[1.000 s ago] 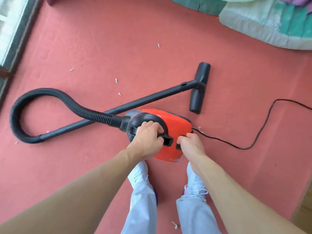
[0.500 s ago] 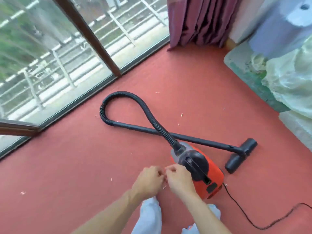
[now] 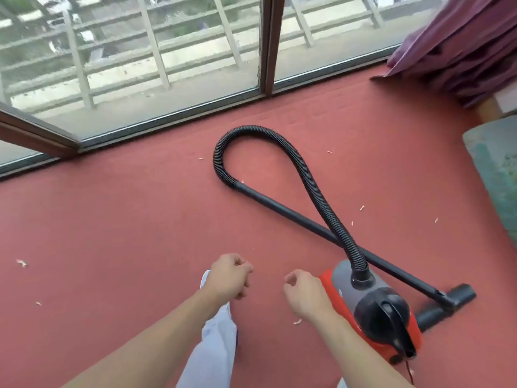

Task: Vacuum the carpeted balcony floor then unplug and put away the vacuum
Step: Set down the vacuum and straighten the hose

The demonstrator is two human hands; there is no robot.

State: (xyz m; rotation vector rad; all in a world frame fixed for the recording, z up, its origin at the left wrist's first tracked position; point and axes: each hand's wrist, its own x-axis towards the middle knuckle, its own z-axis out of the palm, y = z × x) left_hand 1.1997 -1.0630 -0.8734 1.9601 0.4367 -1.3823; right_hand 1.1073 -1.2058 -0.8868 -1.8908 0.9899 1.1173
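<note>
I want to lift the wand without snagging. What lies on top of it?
The ribbed hose crosses over the wand near the vacuum body. The carpet under that crossing is hidden.

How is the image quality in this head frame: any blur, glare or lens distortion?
Head view: soft daylight, no glare; wide-angle bending shows in the window frame; floor nozzle is smeared by motion blur; hose and both hands stay fairly sharp.
</note>
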